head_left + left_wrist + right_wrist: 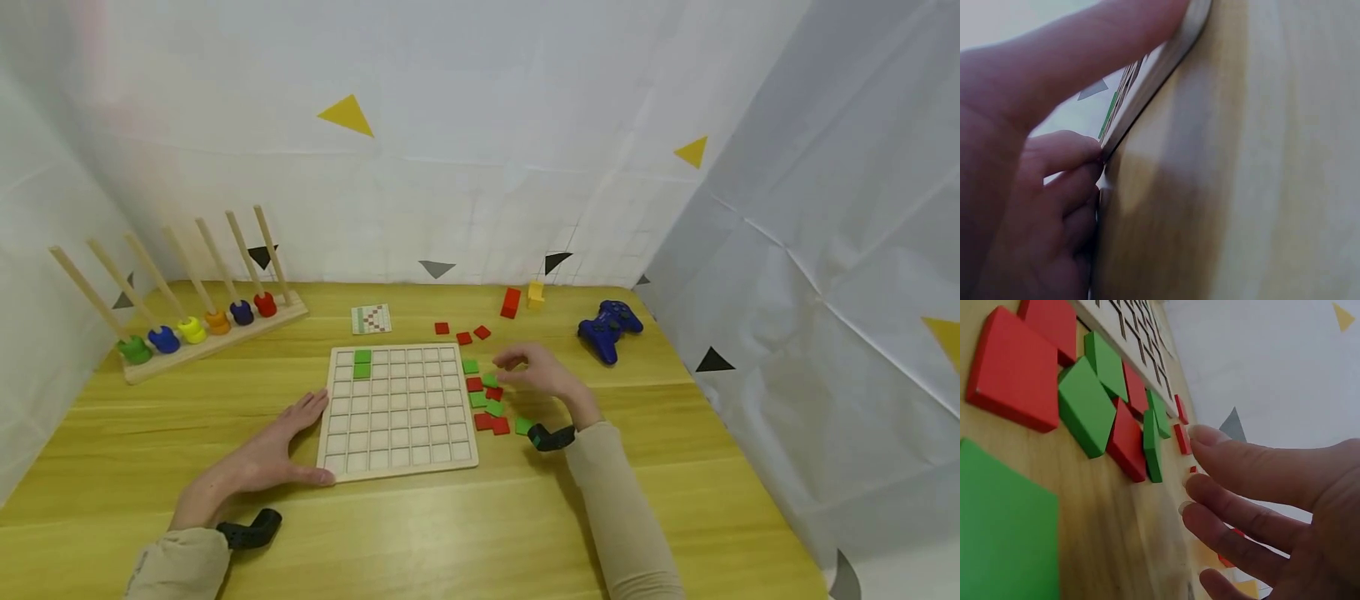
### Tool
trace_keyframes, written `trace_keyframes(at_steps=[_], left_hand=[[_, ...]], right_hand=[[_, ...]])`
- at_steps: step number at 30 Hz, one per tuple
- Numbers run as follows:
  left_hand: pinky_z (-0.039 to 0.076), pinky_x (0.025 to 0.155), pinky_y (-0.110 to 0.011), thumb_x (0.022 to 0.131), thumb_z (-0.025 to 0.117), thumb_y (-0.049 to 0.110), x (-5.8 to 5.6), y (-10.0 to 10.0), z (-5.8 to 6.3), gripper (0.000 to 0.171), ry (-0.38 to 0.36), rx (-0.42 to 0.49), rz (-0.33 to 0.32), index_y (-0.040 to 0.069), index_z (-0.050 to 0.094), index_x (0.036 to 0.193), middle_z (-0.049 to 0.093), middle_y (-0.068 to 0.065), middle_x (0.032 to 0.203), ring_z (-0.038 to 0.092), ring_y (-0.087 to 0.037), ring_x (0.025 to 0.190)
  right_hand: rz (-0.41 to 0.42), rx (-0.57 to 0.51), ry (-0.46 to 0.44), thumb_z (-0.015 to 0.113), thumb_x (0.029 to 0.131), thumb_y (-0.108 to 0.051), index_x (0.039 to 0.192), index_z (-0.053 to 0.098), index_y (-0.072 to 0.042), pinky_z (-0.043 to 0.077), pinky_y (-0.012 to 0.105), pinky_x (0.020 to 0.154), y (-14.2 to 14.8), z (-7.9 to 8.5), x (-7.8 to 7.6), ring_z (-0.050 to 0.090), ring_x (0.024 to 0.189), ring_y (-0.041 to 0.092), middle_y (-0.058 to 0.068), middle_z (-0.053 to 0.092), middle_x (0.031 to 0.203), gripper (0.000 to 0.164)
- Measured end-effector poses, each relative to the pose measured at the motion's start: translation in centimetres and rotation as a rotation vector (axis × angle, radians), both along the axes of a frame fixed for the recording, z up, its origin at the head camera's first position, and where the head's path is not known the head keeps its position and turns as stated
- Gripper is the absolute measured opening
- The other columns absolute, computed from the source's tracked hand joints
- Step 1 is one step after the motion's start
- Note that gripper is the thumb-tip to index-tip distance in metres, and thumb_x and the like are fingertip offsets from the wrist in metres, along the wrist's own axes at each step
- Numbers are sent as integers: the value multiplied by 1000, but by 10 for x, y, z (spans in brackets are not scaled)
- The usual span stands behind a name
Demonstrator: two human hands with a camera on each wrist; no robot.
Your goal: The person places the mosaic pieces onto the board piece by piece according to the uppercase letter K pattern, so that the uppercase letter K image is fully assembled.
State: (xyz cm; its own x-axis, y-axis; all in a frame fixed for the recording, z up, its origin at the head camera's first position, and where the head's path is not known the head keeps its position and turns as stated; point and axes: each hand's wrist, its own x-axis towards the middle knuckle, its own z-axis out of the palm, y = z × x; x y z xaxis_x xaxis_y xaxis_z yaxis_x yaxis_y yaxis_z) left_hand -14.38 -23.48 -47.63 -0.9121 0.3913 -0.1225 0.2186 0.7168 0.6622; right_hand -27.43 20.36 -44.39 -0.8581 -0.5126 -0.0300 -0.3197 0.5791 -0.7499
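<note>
A wooden grid board (400, 414) lies flat on the table. Two green square tiles (362, 357) sit in its second column, in the top two rows. My left hand (262, 454) rests against the board's left edge, thumb at the lower corner and fingers spread further up. Beside the right edge is a loose group of green tiles (1087, 406) and red tiles (1015, 370), some overlapping. My right hand (534, 372) hovers just right of these tiles, fingers slightly bent and apart. In the right wrist view nothing is between its thumb and fingers.
Behind the board lie a small pattern card (371, 319) and several red tiles (464, 338). Further back are a red block (511, 302) and a yellow piece (536, 295). A blue game controller (609, 331) lies right; a peg stand (217, 340) with coloured rings stands left.
</note>
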Motion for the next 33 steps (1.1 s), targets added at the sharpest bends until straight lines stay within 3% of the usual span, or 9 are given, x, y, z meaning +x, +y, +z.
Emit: trace_keyframes(at_steps=[11,22,33], left_hand=[[12,116,-71,71,82,59,-1,1,1,122,-3,-1,-4,6,18,160,9,-20,167,6,-50,150],[12,116,-71,71,82,60,0,2,1,122,-1,-4,-5,6,18,160,9,-21,167,6,-50,150],[11,116,-71,70,83,59,1,0,0,123,4,5,-1,6,18,160,9,-21,167,6,-50,150]], right_hand=[[-21,59,-54,76,89,-13,119,70,-1,54,42,95,-1,-12,-3,64,106,26,13,70,117,33],[-60,77,-75,76,90,-14,112,72,-4,55,32,82,-2,-19,-5,64,93,18,8,71,107,25],[-65,110,-56,76,90,-16,111,72,-4,55,35,86,-5,-21,-6,64,93,16,5,70,103,24]])
